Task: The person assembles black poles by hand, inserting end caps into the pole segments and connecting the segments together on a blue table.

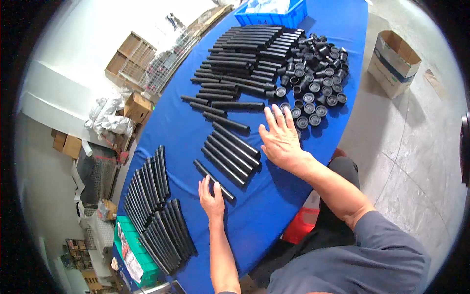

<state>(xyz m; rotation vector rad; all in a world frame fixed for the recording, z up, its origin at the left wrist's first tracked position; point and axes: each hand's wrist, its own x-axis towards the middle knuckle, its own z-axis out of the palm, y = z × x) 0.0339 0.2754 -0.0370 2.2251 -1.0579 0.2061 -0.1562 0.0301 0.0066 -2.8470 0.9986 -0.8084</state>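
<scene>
Blue cloth covers the long table (274, 210), which is crowded with black parts. The left hand (211, 197) lies open with its fingertips on the end tube (202, 168), nothing clasped. That tube's long axis runs diagonally, from up-left down to the right, across the fingers rather than along them. Just beyond it lies a loose row of tubes (234, 153) at the same slant. The right hand (280, 140) is farther up the table, flat, fingers spread and holding nothing, its tips near the nearest of the caps (313, 85), which sit open end up. Behind those is the big tube pile (245, 54) and a blue bin (274, 18). Left of the left hand, well apart, lies a packed batch of tubes (152, 206) beside a green crate (128, 234).
</scene>
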